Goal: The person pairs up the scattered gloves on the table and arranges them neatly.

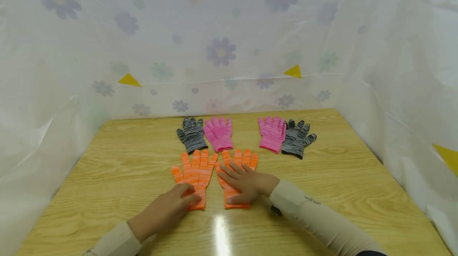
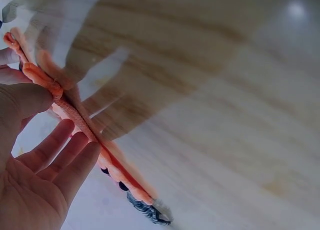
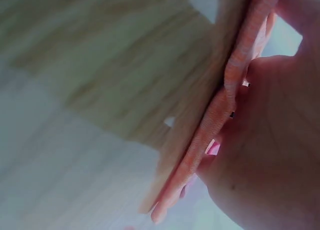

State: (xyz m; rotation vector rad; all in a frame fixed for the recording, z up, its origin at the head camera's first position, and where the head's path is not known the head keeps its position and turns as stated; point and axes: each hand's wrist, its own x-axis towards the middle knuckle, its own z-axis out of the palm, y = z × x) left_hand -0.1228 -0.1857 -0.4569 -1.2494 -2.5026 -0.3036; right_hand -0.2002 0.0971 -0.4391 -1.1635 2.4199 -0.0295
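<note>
Right fingers (image 1: 230, 171) touch orange, seemingly knitted glove (image 1: 229, 190)

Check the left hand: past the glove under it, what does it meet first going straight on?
Probably the right orange glove, under the right hand. The left hand is at the left orange glove; it might pass above, height is unclear.

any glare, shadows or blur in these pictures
Head view: a bright glare streak on the table below the orange gloves; left wrist view: a glare spot upper right, the left hand casting a dark shadow or reflection; right wrist view: hazy, table grain blurred.
</note>
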